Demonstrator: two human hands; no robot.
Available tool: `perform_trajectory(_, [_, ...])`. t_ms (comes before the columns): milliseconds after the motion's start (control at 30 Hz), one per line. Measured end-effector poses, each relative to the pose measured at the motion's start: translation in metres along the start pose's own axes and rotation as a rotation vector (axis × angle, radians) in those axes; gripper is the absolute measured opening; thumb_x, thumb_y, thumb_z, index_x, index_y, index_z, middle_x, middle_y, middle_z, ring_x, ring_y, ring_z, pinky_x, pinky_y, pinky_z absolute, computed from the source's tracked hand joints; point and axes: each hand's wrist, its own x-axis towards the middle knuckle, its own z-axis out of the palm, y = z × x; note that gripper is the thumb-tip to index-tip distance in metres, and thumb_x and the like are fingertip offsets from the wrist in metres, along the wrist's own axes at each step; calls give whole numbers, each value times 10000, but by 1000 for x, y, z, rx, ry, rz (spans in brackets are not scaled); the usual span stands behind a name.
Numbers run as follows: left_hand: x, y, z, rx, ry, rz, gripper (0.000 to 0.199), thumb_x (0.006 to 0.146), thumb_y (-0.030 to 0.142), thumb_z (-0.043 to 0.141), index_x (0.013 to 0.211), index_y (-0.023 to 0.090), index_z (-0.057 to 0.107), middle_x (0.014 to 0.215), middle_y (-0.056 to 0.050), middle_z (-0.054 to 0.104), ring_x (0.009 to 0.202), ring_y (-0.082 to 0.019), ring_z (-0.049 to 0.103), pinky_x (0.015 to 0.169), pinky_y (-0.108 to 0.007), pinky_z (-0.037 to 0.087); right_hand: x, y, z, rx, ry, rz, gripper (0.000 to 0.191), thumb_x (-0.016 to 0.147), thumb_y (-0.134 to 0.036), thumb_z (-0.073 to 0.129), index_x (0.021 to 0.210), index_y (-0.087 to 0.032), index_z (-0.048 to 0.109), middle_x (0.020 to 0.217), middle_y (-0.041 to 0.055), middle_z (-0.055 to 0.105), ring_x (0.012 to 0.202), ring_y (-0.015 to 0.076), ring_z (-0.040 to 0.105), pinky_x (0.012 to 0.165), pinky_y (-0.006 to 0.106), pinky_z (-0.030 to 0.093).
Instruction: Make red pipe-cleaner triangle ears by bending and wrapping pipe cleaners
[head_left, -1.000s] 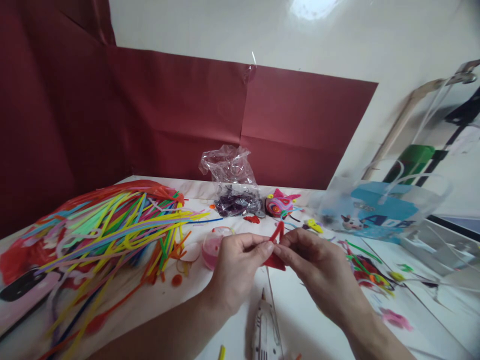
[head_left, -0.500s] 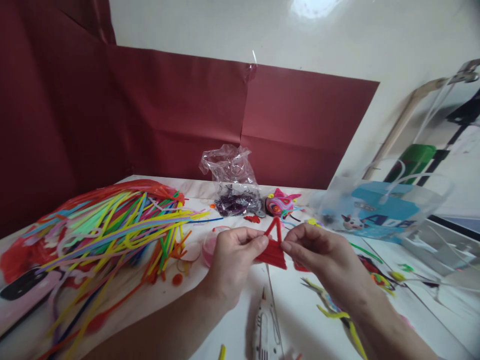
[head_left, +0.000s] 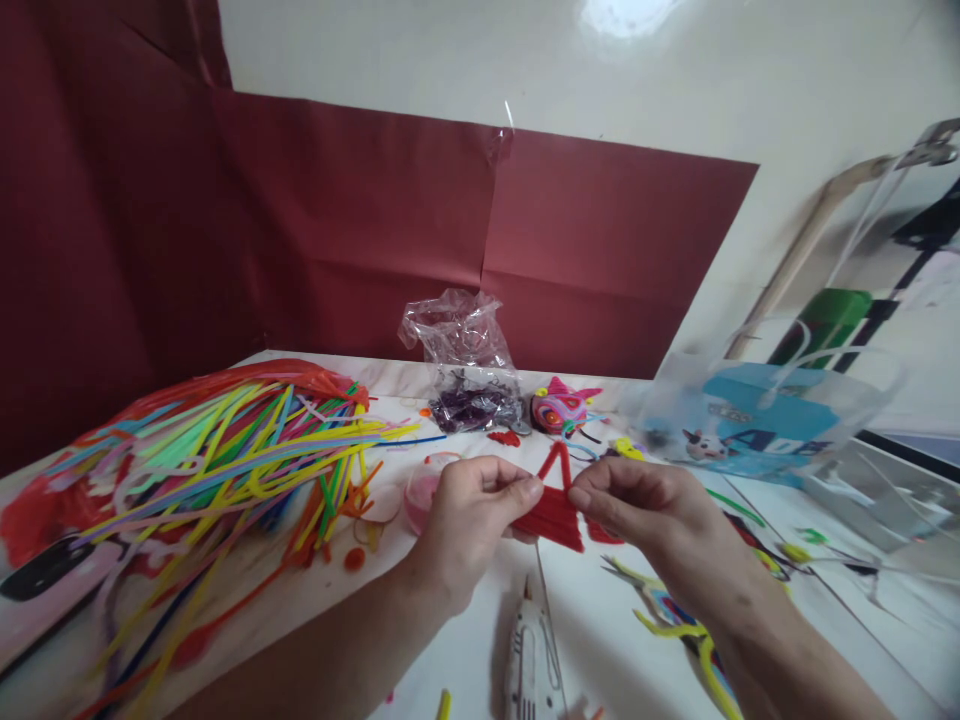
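Note:
Between my two hands is a flat red panel of pipe cleaners (head_left: 553,519), with a bent red pipe cleaner (head_left: 556,459) rising from it as a peak. My left hand (head_left: 478,515) pinches the panel's left side, thumb on top. At the right side, the thumb and fingertips of my right hand (head_left: 637,497) pinch the lower end of the bent pipe cleaner. Beneath the hands, a white hot glue gun (head_left: 531,655) lies on the table, nozzle pointing away from me. Another red piece (head_left: 602,533) shows partly behind my right hand.
Loose colourful pipe cleaners (head_left: 247,450) heap on the left. At the back stand a clear plastic bag (head_left: 465,350) with dark contents and a pink pipe-cleaner mask (head_left: 562,405). Yellow-handled pliers (head_left: 637,577) lie below my right hand; a blue-and-clear carry bag (head_left: 780,415) stands right.
Both hands have shifted slightly right and down with the red panel. The pinch of each hand stays much the same.

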Motion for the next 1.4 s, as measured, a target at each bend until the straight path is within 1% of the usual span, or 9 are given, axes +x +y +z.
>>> perform_trajectory(133, [1, 0, -1, -31, 21, -6, 137, 631, 225, 676, 611, 112, 601, 537, -13, 608, 499, -105, 546, 525, -232, 439, -1, -1, 1, -24, 8, -18, 322, 696, -438, 661, 591, -140, 598, 493, -26, 462, 450, 86, 339, 413, 220, 261])
perform_trajectory(367, [1, 0, -1, 3, -89, -37, 201, 675, 296, 648, 638, 101, 616, 601, -49, 640, 556, -145, 600, 550, -260, 463, -4, -5, 2, -68, 16, -59, 281, 716, -391, 633, 580, -149, 594, 505, -17, 495, 467, 97, 365, 422, 218, 285])
perform_trajectory(467, [0, 1, 0, -11, -71, -21, 159, 669, 245, 647, 619, 100, 606, 559, -26, 621, 511, -114, 573, 553, -243, 453, -5, -4, 4, -81, 20, -50, 262, 715, -378, 629, 595, -147, 594, 515, -20, 492, 476, 96, 360, 428, 216, 284])
perform_trajectory(633, [0, 2, 0, 46, -94, -72, 202, 699, 289, 619, 655, 93, 618, 607, -57, 642, 554, -153, 606, 550, -271, 458, -5, -3, 4, -105, 18, -75, 277, 744, -390, 597, 608, -147, 594, 533, -15, 501, 488, 102, 366, 434, 221, 285])
perform_trajectory(800, [2, 0, 0, -14, -58, -43, 162, 665, 243, 640, 601, 102, 594, 540, -27, 619, 487, -109, 562, 538, -242, 445, -5, -4, 5, -163, 37, -83, 248, 735, -351, 598, 592, -149, 594, 525, -18, 493, 487, 102, 367, 431, 220, 283])
perform_trajectory(1000, [2, 0, 0, 37, -63, -86, 173, 674, 263, 615, 615, 104, 582, 567, -45, 624, 507, -135, 577, 522, -260, 443, -5, -2, 4, -149, 32, -85, 244, 742, -360, 582, 622, -148, 598, 548, -10, 514, 501, 108, 390, 440, 218, 300])
perform_trajectory(1133, [1, 0, 0, 35, -17, -25, 127, 670, 210, 599, 599, 116, 551, 535, -4, 575, 489, -94, 511, 520, -226, 400, -7, -4, 6, -162, 37, -68, 249, 722, -362, 591, 602, -144, 592, 519, -22, 473, 479, 98, 342, 423, 218, 261])
perform_trajectory(1267, [0, 0, -2, 169, -9, 142, 136, 687, 198, 587, 581, 131, 535, 509, 33, 499, 485, -75, 427, 488, -204, 334, -4, -1, 7, -89, 23, -40, 291, 716, -412, 611, 601, -147, 574, 513, -33, 441, 475, 91, 308, 425, 216, 240])
perform_trajectory(1400, [0, 2, -4, 238, -5, 197, 144, 710, 206, 576, 593, 140, 525, 524, 29, 499, 501, -86, 432, 493, -212, 342, -2, 3, 4, -41, 7, -9, 377, 768, -493, 558, 615, -148, 559, 502, -44, 398, 463, 84, 277, 420, 215, 201])
